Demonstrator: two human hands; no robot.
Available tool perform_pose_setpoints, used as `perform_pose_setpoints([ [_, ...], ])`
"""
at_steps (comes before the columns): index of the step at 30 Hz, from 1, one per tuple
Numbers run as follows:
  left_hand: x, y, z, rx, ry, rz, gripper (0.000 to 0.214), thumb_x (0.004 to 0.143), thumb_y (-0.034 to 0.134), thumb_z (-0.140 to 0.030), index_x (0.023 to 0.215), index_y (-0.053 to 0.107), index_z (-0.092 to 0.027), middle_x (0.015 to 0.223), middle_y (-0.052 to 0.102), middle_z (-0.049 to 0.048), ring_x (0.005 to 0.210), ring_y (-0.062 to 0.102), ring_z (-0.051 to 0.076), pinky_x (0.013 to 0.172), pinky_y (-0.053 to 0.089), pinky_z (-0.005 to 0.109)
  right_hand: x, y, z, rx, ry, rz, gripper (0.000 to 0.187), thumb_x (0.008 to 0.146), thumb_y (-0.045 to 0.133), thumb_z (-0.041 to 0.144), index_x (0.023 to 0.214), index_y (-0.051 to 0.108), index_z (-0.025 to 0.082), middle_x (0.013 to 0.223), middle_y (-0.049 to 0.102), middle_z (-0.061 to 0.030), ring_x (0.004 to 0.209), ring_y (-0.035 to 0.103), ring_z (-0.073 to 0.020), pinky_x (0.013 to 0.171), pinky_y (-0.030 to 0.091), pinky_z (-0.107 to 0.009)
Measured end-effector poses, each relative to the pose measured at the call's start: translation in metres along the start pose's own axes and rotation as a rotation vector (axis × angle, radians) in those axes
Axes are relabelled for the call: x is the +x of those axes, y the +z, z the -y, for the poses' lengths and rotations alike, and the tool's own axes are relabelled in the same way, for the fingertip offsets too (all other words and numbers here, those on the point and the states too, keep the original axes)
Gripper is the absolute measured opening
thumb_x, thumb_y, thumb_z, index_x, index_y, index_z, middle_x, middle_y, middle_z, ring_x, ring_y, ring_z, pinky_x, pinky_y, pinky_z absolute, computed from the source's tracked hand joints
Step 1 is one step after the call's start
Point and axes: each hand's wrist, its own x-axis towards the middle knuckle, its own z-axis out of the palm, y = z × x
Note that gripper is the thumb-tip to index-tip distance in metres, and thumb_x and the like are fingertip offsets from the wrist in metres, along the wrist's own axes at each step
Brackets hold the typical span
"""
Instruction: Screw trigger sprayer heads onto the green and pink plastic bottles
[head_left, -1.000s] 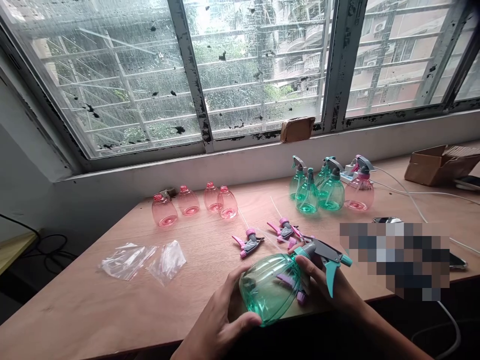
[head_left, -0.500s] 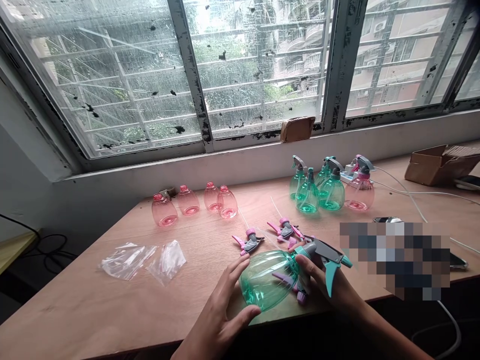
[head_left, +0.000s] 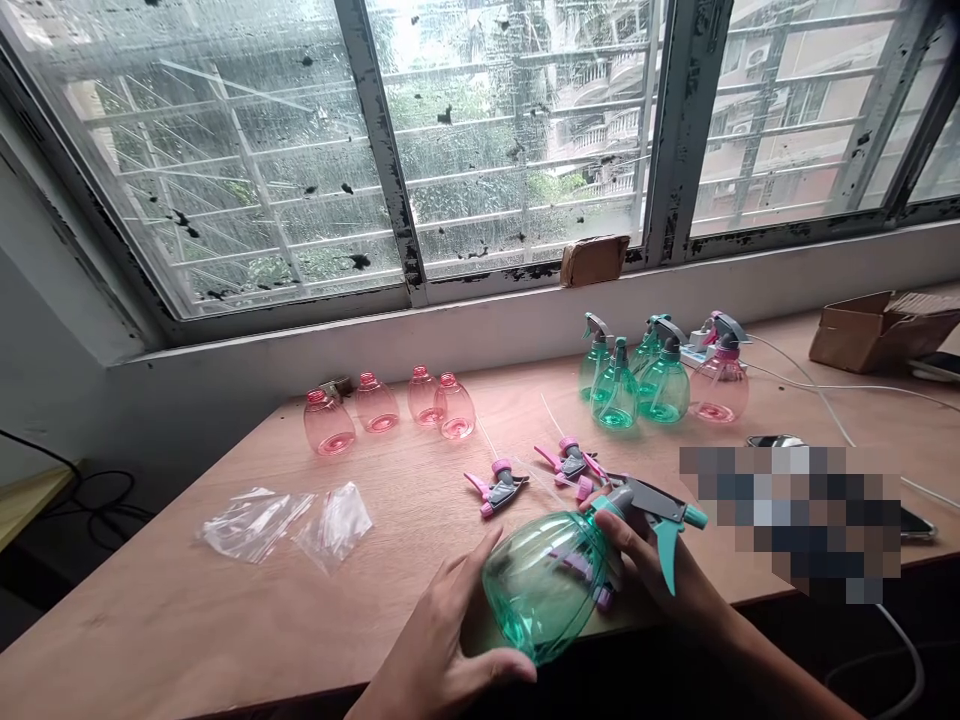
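My left hand (head_left: 442,640) cups the round body of a clear green spray bottle (head_left: 544,585), thumb under it and fingers up its left side. My right hand (head_left: 660,580) is closed around the bottle's neck just below its grey and teal trigger head (head_left: 656,515). The bottle lies tilted over the front edge of the wooden table (head_left: 225,620). Loose pink and grey trigger heads (head_left: 499,485) with thin tubes lie just behind it, one partly seen through the bottle.
Several headless pink bottles (head_left: 375,405) stand at the back left. Assembled green bottles (head_left: 637,380) and a pink one (head_left: 718,380) stand at the back right. Clear plastic bags (head_left: 289,520) lie left. A cardboard box (head_left: 877,325), white cables and a phone are at right.
The green bottle has tipped and dropped a little toward me, its base lower. My left thumb has shifted further under it. My right hand stays on the neck.
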Motion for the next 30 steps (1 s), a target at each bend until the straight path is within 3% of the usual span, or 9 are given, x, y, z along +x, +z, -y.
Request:
perform_pose_setpoints([
  [5, -0.0018, -0.0009, 0.0036, 0.045, 0.013, 0.022, 0.082, 0.095, 0.050, -0.070, 0.163, 0.019, -0.036, 0.170, 0.027, 0.0058, 0.156, 0.026, 0.035, 0.127, 0.022, 0.057, -0.0004, -0.0017, -0.0001, -0.006, 0.001, -0.005, 0.054, 0.087, 0.066, 0.069, 0.060, 0.054, 0.024, 0.053, 0.057, 0.0003, 0.050, 0.057, -0.0179, 0.054, 0.055, -0.031],
  [11, -0.0040, -0.0025, -0.0016, 0.019, 0.003, 0.004, 0.071, 0.102, 0.046, -0.059, 0.163, 0.017, -0.038, 0.173, 0.020, 0.0005, 0.158, 0.018, 0.031, 0.129, 0.018, 0.053, -0.0017, 0.0010, 0.0022, 0.018, 0.025, -0.007, 0.054, 0.087, 0.065, 0.069, 0.059, 0.054, 0.024, 0.051, 0.054, 0.0012, 0.047, 0.054, -0.0173, 0.052, 0.055, -0.031],
  [16, -0.0037, -0.0021, -0.0044, -0.033, 0.031, -0.077, 0.055, 0.107, 0.042, -0.047, 0.159, 0.027, -0.043, 0.169, 0.031, -0.0044, 0.157, 0.023, 0.026, 0.129, 0.023, 0.041, -0.0040, 0.0032, 0.0065, 0.029, 0.061, 0.007, 0.052, 0.087, 0.064, 0.070, 0.063, 0.057, 0.023, 0.048, 0.053, 0.0026, 0.044, 0.054, -0.0171, 0.048, 0.053, -0.030],
  [22, -0.0030, -0.0042, -0.0045, -0.065, 0.055, -0.071, 0.048, 0.109, 0.038, -0.045, 0.157, 0.036, -0.042, 0.166, 0.036, -0.0028, 0.154, 0.032, 0.026, 0.126, 0.030, 0.040, -0.0053, 0.0056, 0.0049, 0.061, 0.064, -0.010, 0.048, 0.086, 0.069, 0.067, 0.076, 0.061, 0.020, 0.051, 0.052, 0.0051, 0.044, 0.053, -0.0143, 0.045, 0.050, -0.026],
  [26, -0.0025, -0.0042, -0.0047, -0.079, 0.101, -0.027, 0.060, 0.105, 0.039, -0.058, 0.160, 0.030, -0.037, 0.168, 0.033, 0.0022, 0.154, 0.031, 0.031, 0.127, 0.028, 0.045, -0.0061, 0.0069, 0.0050, 0.086, 0.095, -0.002, 0.051, 0.084, 0.071, 0.067, 0.067, 0.057, 0.021, 0.050, 0.052, 0.0040, 0.043, 0.056, -0.0151, 0.044, 0.052, -0.027],
  [28, -0.0021, -0.0023, -0.0048, -0.066, 0.120, -0.019, 0.079, 0.094, 0.055, -0.067, 0.161, 0.024, -0.037, 0.167, 0.034, 0.0041, 0.154, 0.031, 0.034, 0.127, 0.027, 0.048, -0.0063, 0.0071, 0.0057, 0.090, 0.106, 0.006, 0.053, 0.083, 0.071, 0.067, 0.062, 0.053, 0.022, 0.049, 0.052, 0.0036, 0.043, 0.056, -0.0155, 0.044, 0.052, -0.028],
  [30, -0.0020, 0.0004, -0.0039, -0.036, 0.097, -0.023, 0.099, 0.081, 0.075, -0.065, 0.161, 0.021, -0.039, 0.167, 0.035, 0.0051, 0.153, 0.032, 0.035, 0.127, 0.028, 0.050, -0.0063, 0.0070, 0.0064, 0.095, 0.108, 0.018, 0.053, 0.084, 0.070, 0.068, 0.063, 0.053, 0.022, 0.049, 0.051, 0.0036, 0.044, 0.056, -0.0160, 0.045, 0.053, -0.028],
])
